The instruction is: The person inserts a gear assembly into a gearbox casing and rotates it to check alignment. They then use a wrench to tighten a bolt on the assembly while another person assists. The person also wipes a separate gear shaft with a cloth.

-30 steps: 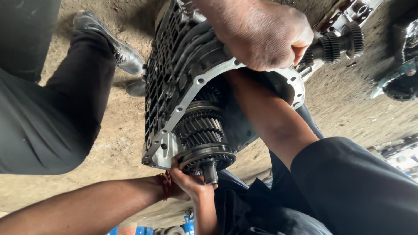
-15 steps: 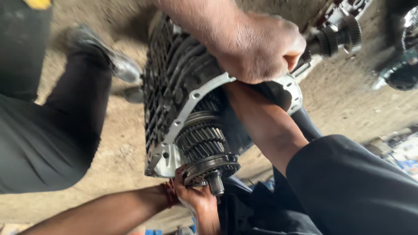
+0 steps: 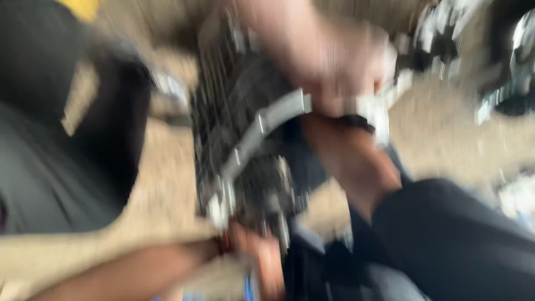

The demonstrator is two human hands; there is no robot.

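Grey ribbed metal gearbox housing (image 3: 234,111) on sandy floor (image 3: 161,195), same place as before but now smeared by a sudden camera swing. One housing, one dark gear stack (image 3: 262,189), three arms. Left hand (image 3: 259,259) under gear stack, fingers' grip unreadable; right hand hidden behind housing; another person's hand (image 3: 334,72) on top.

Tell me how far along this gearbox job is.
Done: the gear stack shows bare beyond the gearbox housing. In hand: a lower hand sits at the stack's end, an upper hand on the housing's rim. Left: stack and housing are joined; blur hides more.
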